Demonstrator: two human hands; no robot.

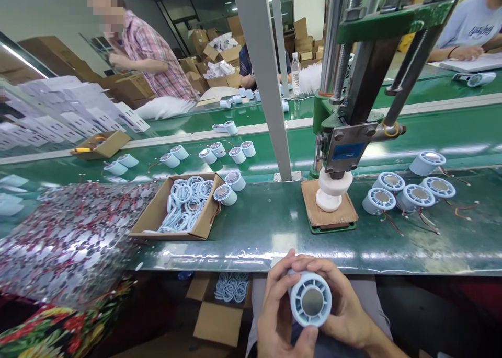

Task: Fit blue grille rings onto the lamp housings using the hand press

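A light blue cylindrical housing point(297, 304) with a spoked ring and a silver metal disc on its end is held over my lap, disc side facing me. My left hand point(276, 311) wraps its left side, thumb at the lower rim. From the right, my right hand point(347, 311) closes round the same housing, its fingers over the top. Beyond the bench edge stands a green arbor press point(351, 133), its white round pusher point(335, 183) above a cardboard-covered base point(314, 217). Several similar housings point(416, 197) with red and white wires sit to the press's right.
Left of the press, a cardboard box point(200, 231) holds many light blue rings. Wired metal parts point(78, 232) cover the bench's left end. More housings point(207, 156) stand near a grey post point(270, 86). Another box of rings point(217, 321) lies below the bench. Other people work across the line.
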